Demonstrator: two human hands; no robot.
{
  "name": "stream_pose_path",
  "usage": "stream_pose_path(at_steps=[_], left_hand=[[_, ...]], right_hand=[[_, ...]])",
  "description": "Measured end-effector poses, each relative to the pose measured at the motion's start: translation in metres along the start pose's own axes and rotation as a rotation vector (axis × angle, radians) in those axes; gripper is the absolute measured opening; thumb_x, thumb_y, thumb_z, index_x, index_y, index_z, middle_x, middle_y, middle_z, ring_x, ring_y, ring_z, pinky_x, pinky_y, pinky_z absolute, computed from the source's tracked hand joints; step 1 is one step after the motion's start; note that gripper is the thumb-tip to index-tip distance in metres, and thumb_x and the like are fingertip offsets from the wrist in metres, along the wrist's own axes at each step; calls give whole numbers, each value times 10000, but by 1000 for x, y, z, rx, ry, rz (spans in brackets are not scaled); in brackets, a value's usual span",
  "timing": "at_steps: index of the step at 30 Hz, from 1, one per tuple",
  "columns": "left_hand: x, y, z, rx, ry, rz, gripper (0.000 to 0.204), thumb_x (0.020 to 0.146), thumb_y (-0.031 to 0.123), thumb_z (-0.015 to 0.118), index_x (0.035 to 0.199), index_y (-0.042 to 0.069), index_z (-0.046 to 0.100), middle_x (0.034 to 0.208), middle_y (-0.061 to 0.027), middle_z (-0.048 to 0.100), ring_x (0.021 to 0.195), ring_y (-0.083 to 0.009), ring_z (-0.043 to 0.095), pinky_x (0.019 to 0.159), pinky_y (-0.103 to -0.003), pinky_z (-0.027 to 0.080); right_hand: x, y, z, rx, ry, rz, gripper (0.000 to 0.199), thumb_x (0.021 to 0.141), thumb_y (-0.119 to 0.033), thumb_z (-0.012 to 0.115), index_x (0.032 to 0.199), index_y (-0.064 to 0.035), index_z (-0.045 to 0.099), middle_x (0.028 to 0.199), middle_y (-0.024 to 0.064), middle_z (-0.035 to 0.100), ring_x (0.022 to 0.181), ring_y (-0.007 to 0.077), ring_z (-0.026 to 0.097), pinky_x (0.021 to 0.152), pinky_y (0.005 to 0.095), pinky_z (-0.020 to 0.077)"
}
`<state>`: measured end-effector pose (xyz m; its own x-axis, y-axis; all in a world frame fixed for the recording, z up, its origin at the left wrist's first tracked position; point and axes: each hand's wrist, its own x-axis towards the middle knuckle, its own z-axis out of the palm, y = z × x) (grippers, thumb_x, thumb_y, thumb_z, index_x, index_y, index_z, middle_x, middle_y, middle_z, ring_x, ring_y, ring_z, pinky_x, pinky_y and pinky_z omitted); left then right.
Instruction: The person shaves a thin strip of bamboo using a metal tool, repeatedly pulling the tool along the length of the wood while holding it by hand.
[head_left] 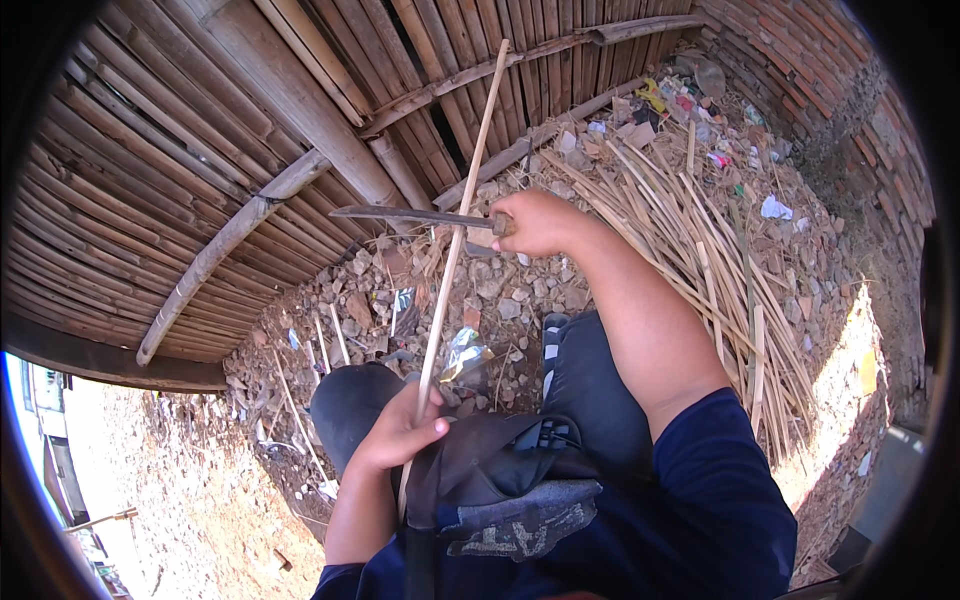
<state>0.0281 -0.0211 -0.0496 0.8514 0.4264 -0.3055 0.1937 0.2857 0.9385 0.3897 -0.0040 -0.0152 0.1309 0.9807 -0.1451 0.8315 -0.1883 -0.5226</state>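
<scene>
My left hand point(402, 428) is closed around the lower part of a long, pale bamboo strip point(446, 285). The strip slants up and away from my lap toward the bamboo wall. In my right hand point(535, 222) is the handle of a machete point(410, 215), its dark blade pointing left. The blade lies across the strip, at or very near its surface; whether it cuts in, I cannot tell. A dark cloth point(480, 465) covers part of my lap, where the strip's near end passes beside it.
A pile of split bamboo strips point(700, 260) lies on the rubble at the right. Ahead and left stands a bamboo slat wall point(200, 150); a brick wall point(800, 60) rises at the far right. Litter point(690, 105) and stones point(505, 305) cover the ground.
</scene>
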Motion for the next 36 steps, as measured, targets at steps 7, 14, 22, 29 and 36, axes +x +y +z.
stream_pose_path(at_steps=[7,14,22,29,36], left_hand=[[0,-2,-2,6,-9,-16,466,849,306,772,1115,62,477,740,54,425,590,-46,396,516,-201,314],[0,-2,-1,28,1,-13,509,850,338,770,1140,49,468,743,55,420,605,-40,386,534,-196,305],[-1,-1,-4,66,-20,-65,461,878,268,747,1157,41,457,778,45,445,698,-56,404,631,-219,348],[1,-5,-5,120,-16,-50,482,883,258,733,1193,19,452,778,41,451,700,-63,417,639,-222,360],[2,-7,-4,143,-17,-46,529,881,270,743,1243,25,445,792,45,428,680,-51,401,603,-209,342]], right_hand=[[2,6,4,-16,25,-21,567,765,-344,774,1242,-76,627,1119,207,674,1053,356,647,924,417,507],[4,5,2,0,-32,15,583,762,-344,778,1252,-70,621,1134,210,669,1065,356,644,934,416,505],[1,2,-1,-10,-61,34,585,763,-341,777,1271,-97,617,1178,198,659,1102,341,631,950,414,495],[4,5,4,-24,-67,35,596,757,-344,781,1261,-69,618,1164,204,660,1102,339,629,950,412,491],[8,10,8,-5,-104,26,595,749,-345,792,1246,-64,627,1163,200,658,1107,341,622,950,408,487]])
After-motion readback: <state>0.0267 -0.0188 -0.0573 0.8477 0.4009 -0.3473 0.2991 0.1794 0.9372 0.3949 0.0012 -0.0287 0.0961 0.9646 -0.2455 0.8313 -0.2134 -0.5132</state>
